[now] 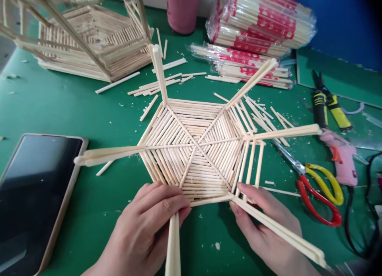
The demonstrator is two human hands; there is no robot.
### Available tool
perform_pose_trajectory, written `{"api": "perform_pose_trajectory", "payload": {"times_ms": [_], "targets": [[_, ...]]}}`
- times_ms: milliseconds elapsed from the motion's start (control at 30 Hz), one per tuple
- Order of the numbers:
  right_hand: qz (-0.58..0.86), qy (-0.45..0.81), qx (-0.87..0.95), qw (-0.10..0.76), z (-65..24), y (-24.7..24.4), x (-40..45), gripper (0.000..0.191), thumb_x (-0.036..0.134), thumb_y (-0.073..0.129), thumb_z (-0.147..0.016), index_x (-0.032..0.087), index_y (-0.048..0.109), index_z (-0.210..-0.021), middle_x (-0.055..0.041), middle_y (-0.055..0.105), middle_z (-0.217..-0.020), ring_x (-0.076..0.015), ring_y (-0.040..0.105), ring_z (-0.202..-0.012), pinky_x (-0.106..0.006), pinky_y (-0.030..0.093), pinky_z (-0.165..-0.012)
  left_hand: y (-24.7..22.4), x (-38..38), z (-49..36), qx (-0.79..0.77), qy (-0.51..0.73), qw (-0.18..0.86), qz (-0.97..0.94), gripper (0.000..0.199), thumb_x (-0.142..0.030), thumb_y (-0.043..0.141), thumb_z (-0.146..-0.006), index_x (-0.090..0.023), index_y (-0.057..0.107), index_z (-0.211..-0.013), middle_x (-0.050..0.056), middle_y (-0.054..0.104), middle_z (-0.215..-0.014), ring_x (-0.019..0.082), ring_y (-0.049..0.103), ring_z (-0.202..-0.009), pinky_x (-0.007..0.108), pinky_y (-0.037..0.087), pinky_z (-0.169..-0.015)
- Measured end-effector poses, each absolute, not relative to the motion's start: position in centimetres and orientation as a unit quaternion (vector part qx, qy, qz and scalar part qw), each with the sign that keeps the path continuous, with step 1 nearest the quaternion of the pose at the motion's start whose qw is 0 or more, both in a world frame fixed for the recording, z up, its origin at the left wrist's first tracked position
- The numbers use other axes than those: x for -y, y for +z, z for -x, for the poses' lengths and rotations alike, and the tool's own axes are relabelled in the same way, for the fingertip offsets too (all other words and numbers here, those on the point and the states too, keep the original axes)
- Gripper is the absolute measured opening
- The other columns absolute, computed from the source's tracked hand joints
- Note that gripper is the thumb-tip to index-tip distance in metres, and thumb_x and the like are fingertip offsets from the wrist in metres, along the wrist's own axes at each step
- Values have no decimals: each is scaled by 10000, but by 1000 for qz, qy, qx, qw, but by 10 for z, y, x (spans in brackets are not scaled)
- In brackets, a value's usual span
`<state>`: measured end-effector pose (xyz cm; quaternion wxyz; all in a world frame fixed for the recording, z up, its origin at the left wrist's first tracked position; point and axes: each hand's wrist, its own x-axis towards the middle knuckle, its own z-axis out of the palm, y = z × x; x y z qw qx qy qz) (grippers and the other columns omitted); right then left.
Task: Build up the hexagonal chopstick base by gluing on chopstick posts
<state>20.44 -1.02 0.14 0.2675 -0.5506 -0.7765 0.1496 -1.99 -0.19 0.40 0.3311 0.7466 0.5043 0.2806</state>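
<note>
A hexagonal panel of pale wooden sticks (205,124) lies in the middle, with pairs of longer sticks jutting out from its six corners. My left hand (155,216) is closed on the panel's lower left corner, fingers on top and thumb at the near edge, beside a stick pair pointing toward me. At the lower right corner, my right hand (265,220) pinches the frame between thumb and fingers, under another protruding pair. Short sticks form open ladder-like rows along the panel's right sides.
A larger stick structure (128,61) stands at the back left, a phone (32,188) lies left. Behind are a pink cup (182,9) and wrapped stick bundles (262,25). Scissors (319,196), pliers (328,104) and a pink glue gun (342,156) lie right. Loose sticks are scattered around.
</note>
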Motion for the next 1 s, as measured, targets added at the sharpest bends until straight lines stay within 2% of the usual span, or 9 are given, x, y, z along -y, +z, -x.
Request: {"api": "perform_pose_trajectory", "payload": {"times_ms": [200, 367, 767, 1000], "targets": [[543, 147, 779, 278, -204, -3, 11, 353, 80, 597, -714, 168, 529, -1049, -47, 670, -778, -132, 630, -653, -233, 506, -626, 3, 3, 22, -497, 245, 301, -776, 163, -148, 486, -803, -243, 530, -927, -21, 608, -891, 105, 599, -803, 211, 460, -791], [526, 123, 785, 302, -203, -2, 9, 342, 73, 594, -710, 160, 539, -1037, -54, 680, -782, -140, 639, -657, -237, 517, -634, 3, 5, 23, -495, 251, 303, -775, 156, -150, 441, -822, -235, 516, -930, -10, 608, -878, 111, 597, -767, 222, 465, -748], [535, 126, 784, 290, -200, 0, 8, 343, 89, 587, -715, 189, 530, -1039, -33, 670, -708, -159, 645, -633, -250, 522, -589, 2, 4, 19, -502, 243, 278, -782, 194, -102, 477, -780, -217, 508, -932, 16, 597, -878, 137, 582, -770, 256, 439, -760], [541, 149, 779, 279, -202, 0, 10, 397, 89, 581, -725, 209, 502, -1095, -45, 674, -779, -164, 642, -663, -272, 528, -609, 2, 6, 20, -501, 240, 289, -780, 207, -90, 488, -773, -220, 508, -932, 8, 588, -882, 130, 576, -777, 247, 428, -760]]}}
